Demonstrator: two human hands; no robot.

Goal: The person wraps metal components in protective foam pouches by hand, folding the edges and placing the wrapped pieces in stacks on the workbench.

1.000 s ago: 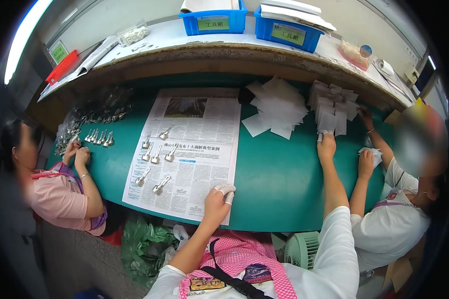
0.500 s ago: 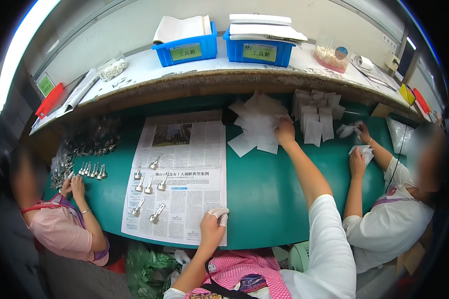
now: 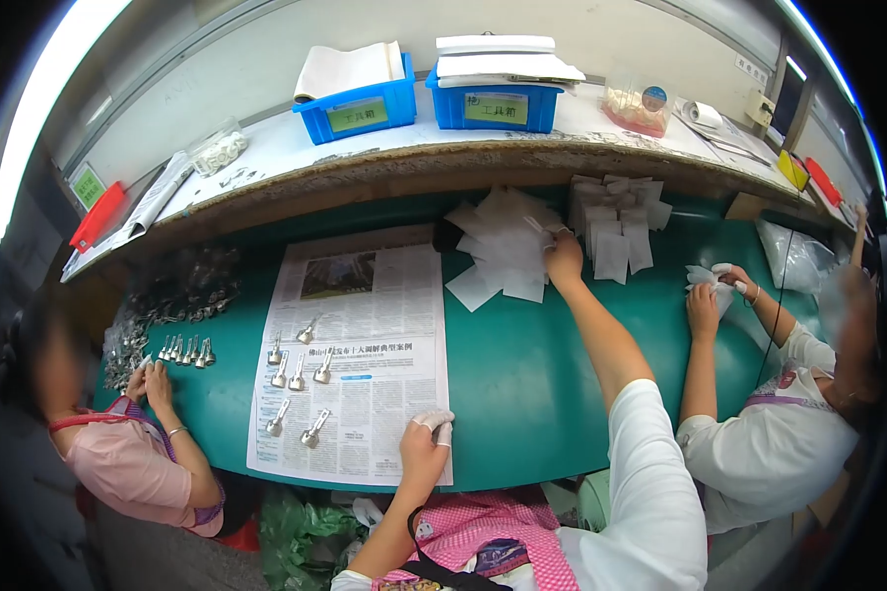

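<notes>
My left hand [image 3: 425,448] rests near the lower right edge of a newspaper sheet [image 3: 365,288], white covers on its fingertips. Its fingers are curled together, and I cannot make out what, if anything, is inside. My right hand [image 3: 564,260] reaches forward to a loose pile of thin white pouches [image 3: 503,241]. Its fingers are pinched at the pile's right edge, on a white pouch. Several silver metal bulb-like parts [image 3: 296,379] lie apart from one another on the newspaper, to the left of my left hand.
Stacked white pouches [image 3: 611,231] stand right of the pile. A person [image 3: 138,453] at left handles small parts beside a row of metal pieces [image 3: 187,351]. Another person [image 3: 759,433] at right holds white material [image 3: 712,286]. Blue bins [image 3: 493,104] sit on the shelf [image 3: 404,158].
The camera view has shifted slightly. My hands stay at nearly the same places. The hands of the person at right have come together around the white material.
</notes>
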